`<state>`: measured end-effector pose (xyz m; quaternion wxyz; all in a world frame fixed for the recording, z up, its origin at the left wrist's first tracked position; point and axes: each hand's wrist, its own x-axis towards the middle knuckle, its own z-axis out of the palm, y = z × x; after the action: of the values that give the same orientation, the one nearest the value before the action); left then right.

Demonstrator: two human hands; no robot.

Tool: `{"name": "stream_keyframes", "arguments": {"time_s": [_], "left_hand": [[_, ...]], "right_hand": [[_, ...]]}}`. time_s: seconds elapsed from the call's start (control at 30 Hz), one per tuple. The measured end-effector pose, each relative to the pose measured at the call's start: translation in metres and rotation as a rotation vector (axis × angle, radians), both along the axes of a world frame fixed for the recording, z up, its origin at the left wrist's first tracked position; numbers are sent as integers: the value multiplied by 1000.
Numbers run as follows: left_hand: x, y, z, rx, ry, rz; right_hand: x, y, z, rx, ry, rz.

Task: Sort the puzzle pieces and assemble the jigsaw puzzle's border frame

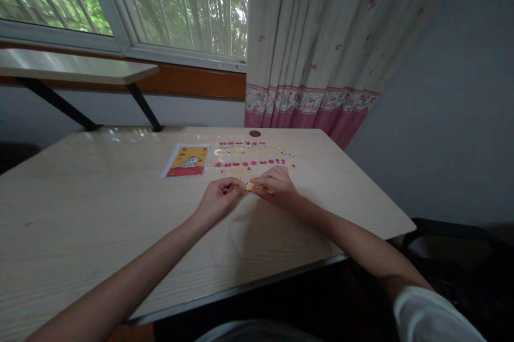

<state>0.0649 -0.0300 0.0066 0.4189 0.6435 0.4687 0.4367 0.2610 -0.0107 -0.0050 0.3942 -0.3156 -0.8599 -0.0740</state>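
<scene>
View from above of a person's two bare forearms reaching across a pale wooden table (100, 213) beside a window (180, 5) and a flowered curtain (321, 37). The hands meet near the far middle of the table.

The left hand (219, 198) is curled with its fingertips bunched together, pointing at a small cluster of yellow puzzle pieces (252, 187) that lies flat on the table between the two hands. It is too small to tell whether the left fingertips hold a loose piece of their own. The right hand (278, 184) rests over the cluster's right end, thumb and fingers closed down on it.

Just beyond the hands, loose puzzle pieces (252, 154) in red and yellow are laid out in several neat rows. To their left lies a picture card (187, 161), yellow above and red below, showing a white cartoon figure. A round cable hole (255, 133) sits at the table's far edge.

The pieces look like thin card: very light, stiff enough to stay flat, likely to slide on the smooth top and to bend at their tabs. They are probably best taken by the edges between thumb and forefinger.
</scene>
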Motion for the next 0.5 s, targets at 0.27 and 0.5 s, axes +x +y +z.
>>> {"name": "stream_keyframes", "arguments": {"time_s": [0.27,0.5], "left_hand": [[-12,11,-7,-9,36,33],[-39,18,-3,229,557,-40]], "right_hand": [[7,1,4,13,40,-69],[25,15,3,-173,29,-97]]}}
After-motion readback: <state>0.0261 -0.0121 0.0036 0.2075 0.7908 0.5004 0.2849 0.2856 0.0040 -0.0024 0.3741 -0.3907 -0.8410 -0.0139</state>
